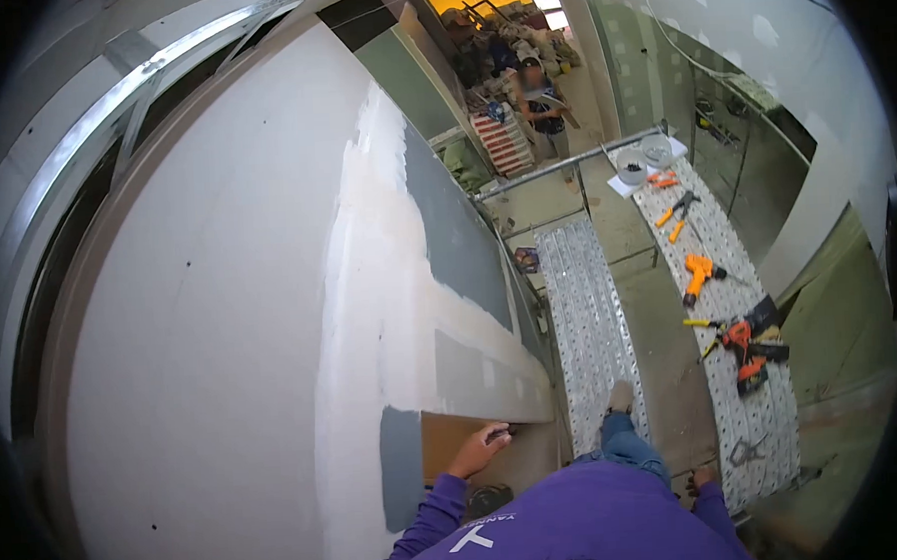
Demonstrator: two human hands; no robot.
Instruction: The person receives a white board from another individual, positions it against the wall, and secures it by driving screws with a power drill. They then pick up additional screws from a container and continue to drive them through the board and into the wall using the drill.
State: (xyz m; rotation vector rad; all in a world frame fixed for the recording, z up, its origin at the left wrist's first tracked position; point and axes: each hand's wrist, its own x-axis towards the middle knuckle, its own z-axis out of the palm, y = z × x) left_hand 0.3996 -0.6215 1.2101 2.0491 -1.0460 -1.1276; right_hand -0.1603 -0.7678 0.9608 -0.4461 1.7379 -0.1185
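Observation:
My left hand is at the lower edge of the plasterboard wall, beside a brown cut-out panel. Its fingers are closed around something small and dark that I cannot make out. Low by my right side hangs my right hand, next to the edge of a perforated metal plank. Its fingers look loosely bent and apart, with nothing visible in them. A pair of pliers or a clamp lies on that plank near this hand.
Farther along the right plank lie a red-and-black power drill, an orange drill, orange-handled snips and tubs. A second plank carries my foot. Scaffold rails cross ahead. A person stands beyond, near piled bags.

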